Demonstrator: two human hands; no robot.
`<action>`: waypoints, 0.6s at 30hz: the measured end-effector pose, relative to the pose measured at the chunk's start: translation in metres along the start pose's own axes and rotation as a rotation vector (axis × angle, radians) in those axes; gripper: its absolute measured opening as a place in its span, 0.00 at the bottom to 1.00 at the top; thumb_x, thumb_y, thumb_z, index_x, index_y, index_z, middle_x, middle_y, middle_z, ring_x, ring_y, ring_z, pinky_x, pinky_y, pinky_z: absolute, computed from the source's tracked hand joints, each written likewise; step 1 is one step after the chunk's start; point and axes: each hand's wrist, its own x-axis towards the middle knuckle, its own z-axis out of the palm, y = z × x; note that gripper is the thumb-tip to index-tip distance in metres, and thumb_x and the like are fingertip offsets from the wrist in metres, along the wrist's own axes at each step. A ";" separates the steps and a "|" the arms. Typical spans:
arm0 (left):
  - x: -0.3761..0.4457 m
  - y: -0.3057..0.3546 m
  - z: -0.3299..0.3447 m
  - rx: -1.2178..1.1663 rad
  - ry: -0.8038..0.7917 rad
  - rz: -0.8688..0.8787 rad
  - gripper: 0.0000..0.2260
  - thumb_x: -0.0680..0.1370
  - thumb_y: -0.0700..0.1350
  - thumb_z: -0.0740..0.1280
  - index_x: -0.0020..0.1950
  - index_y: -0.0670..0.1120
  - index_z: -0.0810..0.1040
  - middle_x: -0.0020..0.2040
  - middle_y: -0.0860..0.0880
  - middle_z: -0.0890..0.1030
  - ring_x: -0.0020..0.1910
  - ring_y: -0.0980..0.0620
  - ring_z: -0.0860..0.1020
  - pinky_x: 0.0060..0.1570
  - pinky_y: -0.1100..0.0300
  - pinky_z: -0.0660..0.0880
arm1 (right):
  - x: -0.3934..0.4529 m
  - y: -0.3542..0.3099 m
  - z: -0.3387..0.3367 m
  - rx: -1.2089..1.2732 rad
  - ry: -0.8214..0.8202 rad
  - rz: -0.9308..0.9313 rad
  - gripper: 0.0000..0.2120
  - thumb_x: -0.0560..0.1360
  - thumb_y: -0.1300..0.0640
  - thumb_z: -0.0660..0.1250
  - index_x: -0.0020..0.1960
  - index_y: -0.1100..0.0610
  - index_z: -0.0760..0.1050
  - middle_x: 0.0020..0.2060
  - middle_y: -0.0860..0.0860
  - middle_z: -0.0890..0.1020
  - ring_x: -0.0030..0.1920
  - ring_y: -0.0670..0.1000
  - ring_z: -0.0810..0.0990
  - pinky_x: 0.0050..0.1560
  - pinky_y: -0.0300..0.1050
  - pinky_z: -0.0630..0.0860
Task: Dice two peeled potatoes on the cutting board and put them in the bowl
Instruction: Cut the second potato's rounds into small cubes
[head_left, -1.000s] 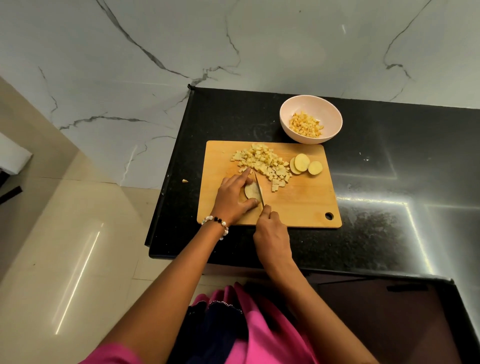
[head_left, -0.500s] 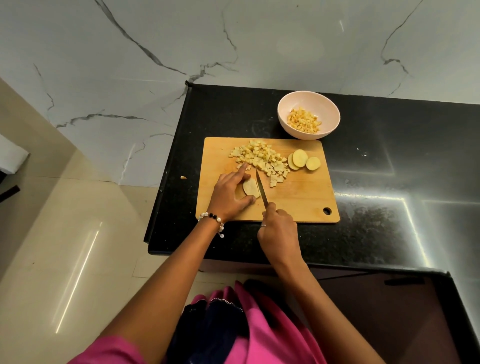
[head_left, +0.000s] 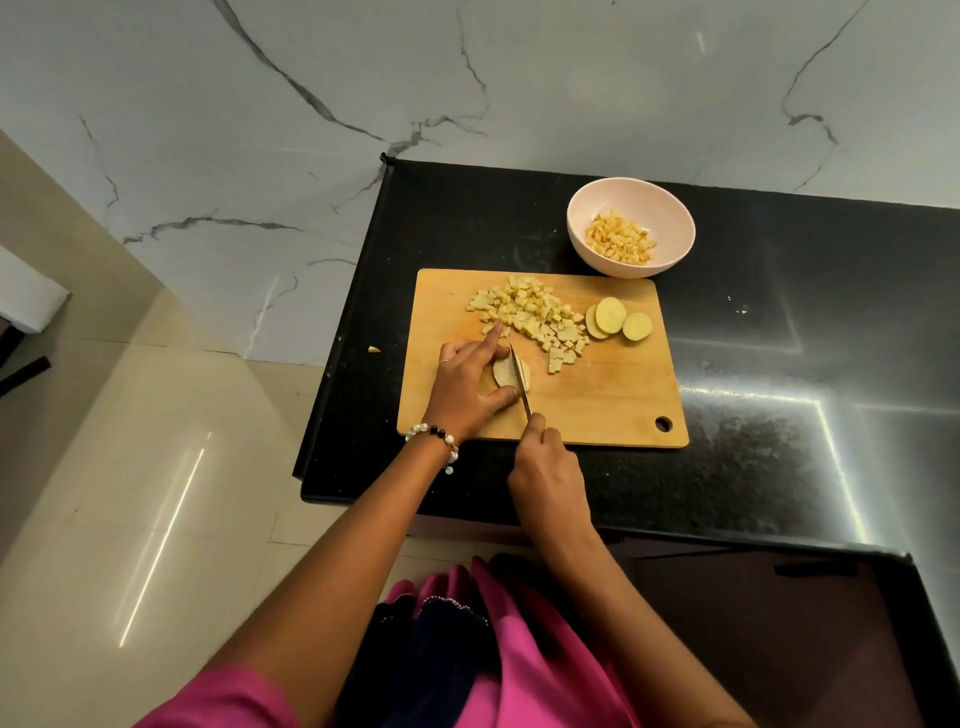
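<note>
Knife (head_left: 520, 383) is now biting into the slice (head_left: 506, 375) on the board (head_left: 613, 400), right hand (head_left: 545, 467) gripping its handle, left hand (head_left: 470, 382) pinning the slice. Dicing is continuing; strips need crosscuts next, then the heaped dice (head_left: 530, 317) are going into the bowl (head_left: 665, 208).

I can read no text, label, brand, number or sign anywhere in my view.
</note>
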 end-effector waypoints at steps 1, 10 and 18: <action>0.000 0.000 0.000 0.001 0.002 -0.003 0.37 0.69 0.46 0.75 0.75 0.46 0.62 0.58 0.52 0.79 0.60 0.49 0.67 0.58 0.68 0.59 | -0.008 0.003 0.003 -0.019 -0.013 0.018 0.23 0.65 0.75 0.63 0.61 0.76 0.70 0.38 0.66 0.78 0.26 0.64 0.77 0.23 0.47 0.71; -0.002 -0.002 -0.005 -0.027 0.000 0.004 0.38 0.68 0.45 0.76 0.74 0.46 0.64 0.58 0.51 0.79 0.59 0.50 0.70 0.59 0.67 0.61 | 0.002 0.009 -0.018 0.127 0.020 0.046 0.20 0.76 0.64 0.55 0.68 0.65 0.64 0.53 0.61 0.77 0.49 0.62 0.77 0.44 0.50 0.71; -0.003 -0.002 -0.003 -0.023 0.040 -0.014 0.39 0.68 0.45 0.76 0.74 0.43 0.62 0.56 0.50 0.81 0.58 0.49 0.71 0.56 0.68 0.61 | 0.022 0.003 -0.020 0.064 -0.032 0.024 0.25 0.78 0.65 0.53 0.74 0.65 0.57 0.57 0.62 0.75 0.53 0.63 0.76 0.49 0.52 0.72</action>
